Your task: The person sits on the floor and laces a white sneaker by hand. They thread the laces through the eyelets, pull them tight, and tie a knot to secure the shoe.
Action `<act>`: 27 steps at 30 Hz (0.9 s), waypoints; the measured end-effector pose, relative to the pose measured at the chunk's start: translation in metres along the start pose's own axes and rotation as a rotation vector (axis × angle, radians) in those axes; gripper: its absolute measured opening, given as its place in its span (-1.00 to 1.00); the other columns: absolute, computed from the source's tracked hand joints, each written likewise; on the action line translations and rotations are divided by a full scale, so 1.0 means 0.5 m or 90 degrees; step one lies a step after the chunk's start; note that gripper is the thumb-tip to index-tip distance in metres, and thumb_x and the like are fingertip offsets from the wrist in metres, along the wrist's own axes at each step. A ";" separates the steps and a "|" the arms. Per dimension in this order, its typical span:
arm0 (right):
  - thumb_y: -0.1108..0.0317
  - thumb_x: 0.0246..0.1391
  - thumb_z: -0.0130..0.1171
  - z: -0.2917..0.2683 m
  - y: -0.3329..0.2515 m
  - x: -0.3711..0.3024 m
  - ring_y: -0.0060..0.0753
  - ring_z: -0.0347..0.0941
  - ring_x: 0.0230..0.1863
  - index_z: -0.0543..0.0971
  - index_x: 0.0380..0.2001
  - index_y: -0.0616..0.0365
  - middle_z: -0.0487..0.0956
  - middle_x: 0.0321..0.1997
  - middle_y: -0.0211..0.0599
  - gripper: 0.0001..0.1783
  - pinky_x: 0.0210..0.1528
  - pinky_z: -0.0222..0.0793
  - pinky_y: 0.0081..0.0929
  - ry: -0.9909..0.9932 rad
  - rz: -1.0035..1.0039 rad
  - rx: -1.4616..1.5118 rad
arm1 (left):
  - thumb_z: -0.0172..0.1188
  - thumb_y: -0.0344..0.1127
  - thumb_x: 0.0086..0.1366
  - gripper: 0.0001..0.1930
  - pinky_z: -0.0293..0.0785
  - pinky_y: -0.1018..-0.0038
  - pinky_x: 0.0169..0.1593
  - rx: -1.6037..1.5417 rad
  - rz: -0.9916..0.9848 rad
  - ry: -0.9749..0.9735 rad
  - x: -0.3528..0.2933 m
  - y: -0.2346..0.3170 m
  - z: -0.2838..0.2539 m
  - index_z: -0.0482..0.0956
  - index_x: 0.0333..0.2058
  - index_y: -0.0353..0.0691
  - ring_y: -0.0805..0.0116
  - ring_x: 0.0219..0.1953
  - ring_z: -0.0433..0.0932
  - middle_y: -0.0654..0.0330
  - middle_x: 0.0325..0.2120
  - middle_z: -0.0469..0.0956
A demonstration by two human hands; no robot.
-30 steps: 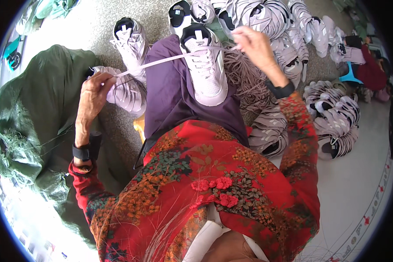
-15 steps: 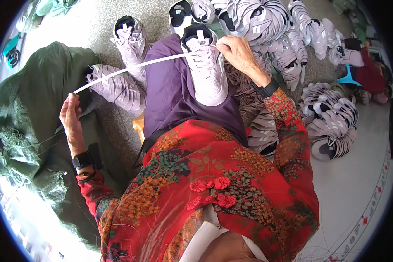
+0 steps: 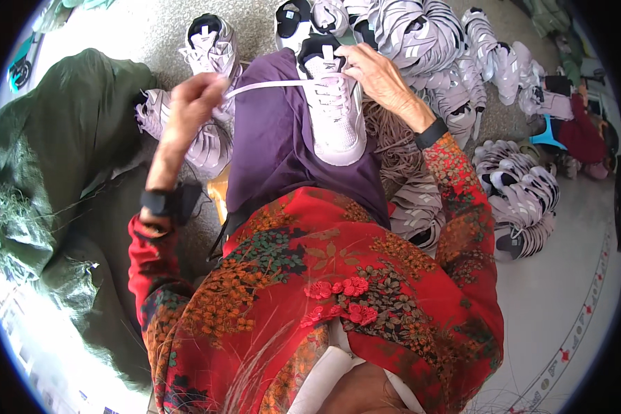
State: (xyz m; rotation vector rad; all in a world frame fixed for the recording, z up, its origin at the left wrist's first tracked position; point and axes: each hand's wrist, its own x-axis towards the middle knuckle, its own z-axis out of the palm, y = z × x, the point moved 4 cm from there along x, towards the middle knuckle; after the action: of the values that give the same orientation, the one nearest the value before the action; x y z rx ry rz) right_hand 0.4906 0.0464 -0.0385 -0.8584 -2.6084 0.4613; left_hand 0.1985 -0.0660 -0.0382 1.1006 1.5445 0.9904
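A pale pink-white sneaker (image 3: 337, 127) rests on my purple-clad lap, toe toward me, its dark lining showing at the far end. Across its upper eyelets runs a flat pale shoelace (image 3: 269, 84), reaching left with a slight sag. My left hand (image 3: 194, 103), slightly blurred, is closed on that lace left of my knee. My right hand (image 3: 378, 77) grips the sneaker's upper right side, fingertips by the tongue and top eyelets. Whether those fingertips also pinch the lace is hard to see.
Similar sneakers (image 3: 210, 45) stand beyond and left of my knees. Bundled shoe uppers (image 3: 417, 34) are heaped at far right, with another stack (image 3: 521, 193) at right. A tangle of brownish laces (image 3: 393, 138) lies beside my right thigh. Dark green cloth (image 3: 55, 152) drapes at left.
My left hand has come in from far left toward the sneaker, and the stretched lace span has shortened and slackened. My right fingers have shifted slightly up toward the tongue.
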 end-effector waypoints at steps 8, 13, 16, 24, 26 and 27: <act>0.41 -0.12 0.20 -0.045 0.006 0.016 -0.22 0.38 -0.34 0.44 -0.32 0.15 0.39 -0.42 -0.30 -0.76 -0.28 0.32 -0.36 -0.118 -0.148 0.024 | 0.15 -0.31 0.15 -0.89 0.37 0.30 -0.24 0.372 0.313 0.055 0.041 0.013 0.183 0.54 -0.37 -0.20 0.10 -0.34 0.48 0.11 -0.44 0.50; 0.48 -0.14 0.22 -0.031 0.009 0.005 -0.20 0.40 -0.35 0.41 -0.34 0.16 0.40 -0.41 -0.28 -0.75 -0.31 0.32 -0.38 -0.086 -0.092 0.059 | 0.14 -0.30 0.15 -0.87 0.43 0.28 -0.29 0.347 0.290 0.042 0.037 -0.005 0.207 0.55 -0.36 -0.20 0.06 -0.36 0.53 0.09 -0.42 0.53; 0.48 -0.08 0.19 -0.030 0.003 0.007 -0.21 0.41 -0.36 0.41 -0.31 0.16 0.40 -0.40 -0.27 -0.77 -0.32 0.32 -0.39 -0.093 -0.078 0.063 | 0.14 -0.27 0.16 -0.84 0.43 0.28 -0.28 0.356 0.252 0.023 0.038 0.003 0.208 0.59 -0.33 -0.20 0.07 -0.36 0.54 0.08 -0.42 0.54; 0.45 -0.02 0.14 -0.033 0.003 0.008 -0.21 0.39 -0.36 0.41 -0.30 0.17 0.38 -0.39 -0.27 -0.81 -0.30 0.32 -0.39 -0.110 -0.068 0.075 | 0.13 -0.29 0.10 -0.87 0.43 0.26 -0.28 0.324 0.230 0.035 0.049 -0.005 0.207 0.60 -0.42 -0.17 0.05 -0.37 0.53 0.08 -0.46 0.54; 0.46 -0.02 0.14 -0.031 0.002 0.009 -0.20 0.38 -0.35 0.41 -0.30 0.17 0.37 -0.39 -0.27 -0.81 -0.29 0.32 -0.39 -0.107 -0.077 0.080 | 0.11 -0.31 0.06 -0.89 0.43 0.25 -0.29 0.320 0.212 -0.005 0.058 -0.002 0.205 0.59 -0.46 -0.15 0.05 -0.39 0.53 0.07 -0.51 0.54; 0.46 -0.02 0.13 -0.031 0.003 0.009 -0.20 0.38 -0.35 0.41 -0.29 0.17 0.37 -0.39 -0.27 -0.81 -0.29 0.31 -0.40 -0.110 -0.075 0.083 | 0.11 -0.32 0.05 -0.89 0.43 0.25 -0.30 0.327 0.190 -0.049 0.066 0.000 0.202 0.59 -0.47 -0.15 0.05 -0.40 0.53 0.07 -0.52 0.54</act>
State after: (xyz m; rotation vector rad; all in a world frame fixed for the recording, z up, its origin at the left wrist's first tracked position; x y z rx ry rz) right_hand 0.4943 0.0532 -0.0245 -0.6449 -2.7292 0.6913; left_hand 0.2928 -0.0261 -0.0674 1.7470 1.6463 0.7431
